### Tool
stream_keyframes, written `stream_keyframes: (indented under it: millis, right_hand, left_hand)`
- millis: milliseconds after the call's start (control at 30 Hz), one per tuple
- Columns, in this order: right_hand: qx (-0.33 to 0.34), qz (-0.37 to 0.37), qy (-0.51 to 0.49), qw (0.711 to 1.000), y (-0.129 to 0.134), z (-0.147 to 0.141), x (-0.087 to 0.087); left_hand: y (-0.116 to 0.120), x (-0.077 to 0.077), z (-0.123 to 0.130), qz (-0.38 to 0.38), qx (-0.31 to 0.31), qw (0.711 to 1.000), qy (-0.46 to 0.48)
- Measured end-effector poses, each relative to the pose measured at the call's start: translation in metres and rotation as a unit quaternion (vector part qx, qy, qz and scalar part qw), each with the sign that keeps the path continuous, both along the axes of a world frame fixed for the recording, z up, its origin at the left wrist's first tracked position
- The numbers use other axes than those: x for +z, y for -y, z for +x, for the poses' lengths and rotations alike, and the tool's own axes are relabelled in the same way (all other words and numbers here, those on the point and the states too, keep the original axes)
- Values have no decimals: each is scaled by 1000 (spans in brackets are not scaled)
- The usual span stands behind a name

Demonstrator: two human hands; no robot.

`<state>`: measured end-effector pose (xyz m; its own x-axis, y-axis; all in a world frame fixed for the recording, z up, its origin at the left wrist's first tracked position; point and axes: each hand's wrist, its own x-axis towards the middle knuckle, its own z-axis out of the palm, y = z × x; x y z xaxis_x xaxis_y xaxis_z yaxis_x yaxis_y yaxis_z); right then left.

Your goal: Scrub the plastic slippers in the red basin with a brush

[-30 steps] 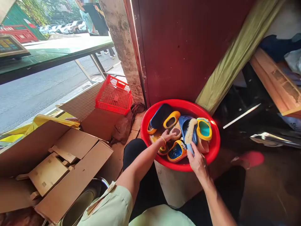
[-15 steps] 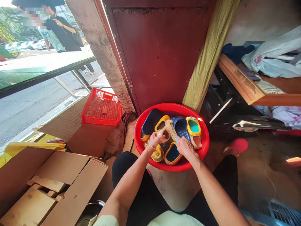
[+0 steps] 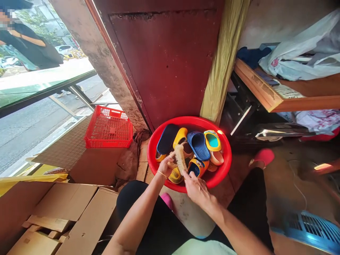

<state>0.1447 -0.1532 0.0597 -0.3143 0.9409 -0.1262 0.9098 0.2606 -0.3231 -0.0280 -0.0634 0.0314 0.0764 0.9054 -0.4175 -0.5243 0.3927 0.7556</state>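
A red basin (image 3: 152, 143) between my knees holds several wet clogs and slippers. My left hand (image 3: 166, 166) is closed on a beige clog (image 3: 173, 163), mostly hidden behind the brush and my fingers. My right hand (image 3: 196, 187) grips a scrubbing brush (image 3: 180, 157) with pale bristles, which lies across the beige clog. Close by in the basin are a blue slipper (image 3: 199, 145), a dark navy slipper (image 3: 167, 138), a yellow clog with a teal inside (image 3: 213, 141), and a yellow clog with dark lettering (image 3: 200, 165).
A red plastic crate (image 3: 108, 129) sits to the left on cardboard, before an open cardboard box (image 3: 71, 198). Behind the basin stands a dark red door (image 3: 164, 63). A wooden shelf (image 3: 276, 102) juts out at right, above a blue fan (image 3: 310, 230). A person (image 3: 32, 46) is outside.
My right hand has moved left and down, bringing the brush across the beige clog. The lettered yellow clog has turned over to show its top. The camera view has shifted slightly.
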Motion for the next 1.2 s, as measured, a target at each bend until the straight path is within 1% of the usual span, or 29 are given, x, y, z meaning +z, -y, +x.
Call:
stream_keyframes:
  millis: [33,67,100,167,233,300,333,367,400,467,533,567,600,633,667,767,833,900,967,1033,1133,1200]
  right_hand:
    - [5,-4,2,1000,8,-2,1]
    - [6,-6,4,1000,10,-1,2]
    - [-4,-6,9,1000,6,1,2]
    - [-45,5,14,999,-15,9,3]
    - [-86,29,-2,996,-45,18,4]
    - [-102,53,-32,993,-67,20,4]
    - [-102,60,-42,992,-71,18,4]
    - [-101,65,-48,992,-70,14,4]
    - [-98,68,-52,991,-63,8,2]
    - [-72,77,-64,992,-38,-9,0]
    - [-25,83,-69,994,-7,-27,-3]
    - [-6,85,-65,994,4,-33,-5]
    - [-2,84,-57,995,11,-36,-5]
    - [-7,80,-43,996,13,-36,-5]
    - [-23,75,-26,997,9,-32,-5]
    - [-106,63,4,992,-25,0,-4]
    - [-151,76,-38,985,-46,27,-5]
    - [-167,117,-106,973,-55,45,-8]
    - [-157,165,-171,959,-48,47,-13]
    - [-135,188,-209,950,-30,37,-19]
    - [-88,164,-204,961,6,9,-24]
    - [-59,133,-179,973,22,-6,-23]
  left_hand:
    - [0,0,1,-7,5,1000,-2]
    - [2,-1,2,-8,12,1000,-13]
    - [4,0,3,-3,20,999,-28]
    - [14,3,5,16,28,998,-60]
    - [25,8,4,38,31,996,-77]
    - [34,15,0,66,48,993,-84]
    - [36,18,-3,81,60,991,-88]
    - [37,20,-6,94,70,989,-88]
    - [36,21,-10,104,75,988,-84]
    - [31,21,-14,111,83,988,-63]
    - [23,18,-15,108,94,989,-42]
    - [19,16,-13,104,100,989,-36]
    - [17,15,-10,98,103,989,-36]
    - [15,14,-7,94,100,990,-38]
    - [15,15,-4,93,90,991,-43]
    - [21,22,4,121,44,988,-83]
    - [26,27,7,144,34,982,-116]
    - [31,29,11,160,31,977,-137]
    - [33,28,17,175,12,975,-136]
    - [33,25,23,174,-12,978,-112]
    - [27,24,26,136,-6,989,-59]
    - [21,26,22,118,-1,993,-28]
